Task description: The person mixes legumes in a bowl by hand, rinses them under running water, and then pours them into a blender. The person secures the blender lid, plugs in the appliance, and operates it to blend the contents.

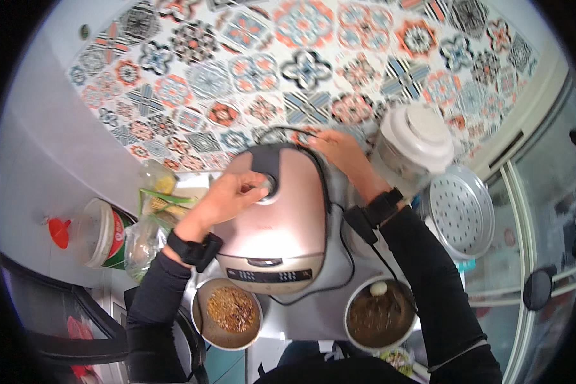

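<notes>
A pink rice cooker with its lid down stands in front of me, its dark control panel facing my body. My left hand has its fingers closed on the round steam-vent cap on top of the lid. Behind the cooker's right rear edge, my right hand pinches a thin black power cord. Close in front of the cooker, a bowl of grain mix stands on the left. A bowl with brown liquid and a pale round piece is on the right.
A white lidded container and a perforated metal steamer stand at right. On the left are a plastic tub, plastic bags and green onions. A patterned tile wall rises behind. Black cord loops right of the cooker.
</notes>
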`<state>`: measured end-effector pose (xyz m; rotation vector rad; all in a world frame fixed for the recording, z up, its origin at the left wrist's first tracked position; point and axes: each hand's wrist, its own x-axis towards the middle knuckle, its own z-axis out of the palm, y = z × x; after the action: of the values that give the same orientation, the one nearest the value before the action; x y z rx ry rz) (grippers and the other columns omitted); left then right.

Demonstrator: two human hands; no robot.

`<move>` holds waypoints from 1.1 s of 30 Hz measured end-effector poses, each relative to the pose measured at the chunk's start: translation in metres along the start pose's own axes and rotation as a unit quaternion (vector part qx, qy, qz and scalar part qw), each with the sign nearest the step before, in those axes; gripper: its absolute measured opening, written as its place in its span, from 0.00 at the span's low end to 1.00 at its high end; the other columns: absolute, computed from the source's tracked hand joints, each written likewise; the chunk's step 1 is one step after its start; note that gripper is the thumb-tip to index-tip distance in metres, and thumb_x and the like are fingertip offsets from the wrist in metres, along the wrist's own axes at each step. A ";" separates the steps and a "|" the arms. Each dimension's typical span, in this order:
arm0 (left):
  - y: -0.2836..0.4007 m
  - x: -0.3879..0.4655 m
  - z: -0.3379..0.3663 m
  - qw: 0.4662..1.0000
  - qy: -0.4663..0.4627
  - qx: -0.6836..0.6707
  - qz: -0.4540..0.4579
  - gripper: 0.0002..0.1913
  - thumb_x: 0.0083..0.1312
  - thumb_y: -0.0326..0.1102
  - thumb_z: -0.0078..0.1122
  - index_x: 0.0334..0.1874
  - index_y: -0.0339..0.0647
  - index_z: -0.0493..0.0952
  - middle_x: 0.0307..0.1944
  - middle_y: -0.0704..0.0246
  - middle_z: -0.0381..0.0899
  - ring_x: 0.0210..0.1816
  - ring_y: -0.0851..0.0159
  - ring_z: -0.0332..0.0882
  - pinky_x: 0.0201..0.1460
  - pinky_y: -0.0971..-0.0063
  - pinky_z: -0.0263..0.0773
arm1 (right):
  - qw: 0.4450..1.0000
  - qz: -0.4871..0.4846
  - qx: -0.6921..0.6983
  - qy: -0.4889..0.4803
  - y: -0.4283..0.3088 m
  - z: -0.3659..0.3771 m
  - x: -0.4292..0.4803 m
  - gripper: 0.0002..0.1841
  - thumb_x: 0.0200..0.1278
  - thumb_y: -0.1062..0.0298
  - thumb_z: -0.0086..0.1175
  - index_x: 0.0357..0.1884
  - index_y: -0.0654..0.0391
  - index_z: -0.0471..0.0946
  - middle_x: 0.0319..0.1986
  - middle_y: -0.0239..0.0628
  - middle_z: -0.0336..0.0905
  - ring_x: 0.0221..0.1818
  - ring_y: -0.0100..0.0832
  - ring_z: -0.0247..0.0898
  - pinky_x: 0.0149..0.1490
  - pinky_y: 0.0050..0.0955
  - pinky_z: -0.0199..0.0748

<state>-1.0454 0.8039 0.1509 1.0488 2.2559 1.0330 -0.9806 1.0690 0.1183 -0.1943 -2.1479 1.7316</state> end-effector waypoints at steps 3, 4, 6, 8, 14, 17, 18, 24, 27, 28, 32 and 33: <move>-0.016 0.030 -0.008 0.937 0.026 -0.332 -0.104 0.22 0.72 0.45 0.54 0.57 0.32 0.73 0.43 0.59 0.83 0.44 0.64 0.83 0.46 0.73 0.80 | 0.996 0.054 0.051 -0.039 -0.005 0.002 0.006 0.14 0.68 0.60 0.53 0.43 0.59 0.83 0.30 0.22 0.78 0.30 0.15 0.67 0.35 0.17 0.64; -0.021 0.044 -0.009 0.904 0.037 -0.411 -0.111 0.22 0.73 0.45 0.52 0.57 0.31 0.71 0.44 0.56 0.83 0.43 0.61 0.84 0.48 0.71 0.81 | 0.992 0.054 0.081 -0.076 -0.003 0.001 0.003 0.13 0.68 0.59 0.54 0.43 0.58 0.83 0.31 0.22 0.78 0.29 0.14 0.65 0.34 0.17 0.63; -0.034 0.078 -0.011 0.837 0.029 -0.520 -0.169 0.25 0.74 0.47 0.48 0.59 0.28 0.67 0.48 0.49 0.80 0.45 0.54 0.83 0.50 0.65 0.81 | 0.983 0.049 0.148 -0.100 0.008 0.004 -0.006 0.12 0.69 0.60 0.54 0.44 0.58 0.81 0.36 0.24 0.78 0.39 0.17 0.70 0.46 0.19 0.69; -0.049 0.113 -0.003 0.782 0.018 -0.593 -0.191 0.26 0.74 0.48 0.47 0.57 0.26 0.67 0.49 0.47 0.79 0.46 0.51 0.82 0.50 0.62 0.81 | 0.991 -0.033 0.086 -0.098 0.018 0.002 -0.014 0.11 0.67 0.65 0.54 0.45 0.61 0.80 0.40 0.26 0.79 0.43 0.20 0.71 0.51 0.22 0.70; -0.071 0.150 -0.017 0.578 0.162 -0.798 -0.052 0.16 0.72 0.41 0.52 0.49 0.32 0.73 0.42 0.57 0.81 0.41 0.58 0.82 0.43 0.70 0.81 | 0.985 -0.036 0.047 -0.165 0.025 -0.001 -0.018 0.10 0.68 0.65 0.54 0.45 0.60 0.76 0.32 0.26 0.76 0.36 0.17 0.69 0.42 0.19 0.67; -0.031 0.124 -0.020 0.619 0.277 -0.735 0.005 0.09 0.72 0.32 0.51 0.50 0.37 0.72 0.38 0.66 0.81 0.39 0.66 0.81 0.42 0.71 0.81 | 0.989 -0.071 -0.034 -0.124 0.013 -0.001 -0.014 0.14 0.72 0.61 0.48 0.43 0.62 0.77 0.34 0.32 0.80 0.37 0.22 0.73 0.44 0.23 0.70; -0.011 0.109 -0.021 0.676 0.263 -0.686 0.059 0.11 0.72 0.32 0.51 0.54 0.39 0.70 0.37 0.66 0.80 0.38 0.66 0.81 0.42 0.71 0.81 | 0.991 -0.087 -0.047 -0.093 0.004 -0.001 -0.011 0.16 0.73 0.59 0.46 0.43 0.62 0.78 0.35 0.34 0.81 0.38 0.24 0.74 0.45 0.24 0.70; 0.091 0.036 0.008 0.871 0.137 -0.418 0.217 0.23 0.72 0.30 0.50 0.68 0.42 0.58 0.36 0.64 0.81 0.35 0.67 0.81 0.44 0.74 0.76 | 0.980 0.003 0.145 -0.133 -0.112 -0.008 0.019 0.35 0.76 0.40 0.32 0.65 0.64 0.66 0.49 0.45 0.79 0.50 0.35 0.76 0.60 0.32 0.70; 0.106 0.021 0.019 0.910 0.050 -0.326 0.252 0.23 0.73 0.28 0.48 0.69 0.39 0.58 0.37 0.62 0.81 0.37 0.66 0.81 0.48 0.74 0.74 | 0.928 0.016 0.233 -0.290 -0.181 -0.009 0.025 0.32 0.76 0.42 0.31 0.69 0.58 0.61 0.50 0.47 0.79 0.49 0.36 0.78 0.52 0.35 0.76; 0.107 0.018 0.019 0.920 0.018 -0.299 0.255 0.23 0.73 0.28 0.47 0.69 0.38 0.58 0.38 0.62 0.81 0.38 0.66 0.81 0.49 0.73 0.74 | 0.924 0.014 0.266 -0.273 -0.198 -0.013 0.021 0.29 0.77 0.45 0.33 0.68 0.57 0.62 0.48 0.47 0.79 0.46 0.35 0.79 0.50 0.35 0.77; 0.106 0.017 0.018 0.911 0.069 -0.293 0.281 0.22 0.73 0.26 0.48 0.68 0.37 0.62 0.36 0.65 0.83 0.39 0.71 0.81 0.44 0.78 0.74 | 0.957 -0.035 0.280 -0.067 -0.241 -0.027 0.003 0.15 0.75 0.58 0.45 0.53 0.57 0.69 0.33 0.39 0.80 0.29 0.27 0.77 0.40 0.32 0.80; 0.106 0.018 0.018 0.919 0.072 -0.270 0.280 0.21 0.73 0.26 0.48 0.68 0.37 0.63 0.36 0.65 0.83 0.39 0.72 0.81 0.44 0.78 0.74 | 0.968 -0.020 0.249 0.024 -0.249 -0.030 0.003 0.13 0.74 0.56 0.47 0.46 0.55 0.69 0.29 0.36 0.79 0.27 0.25 0.75 0.33 0.28 0.79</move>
<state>-0.9969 0.8722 0.2207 1.4139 1.6127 1.8850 -0.9414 1.0393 0.3643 -0.0546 -1.6034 2.1475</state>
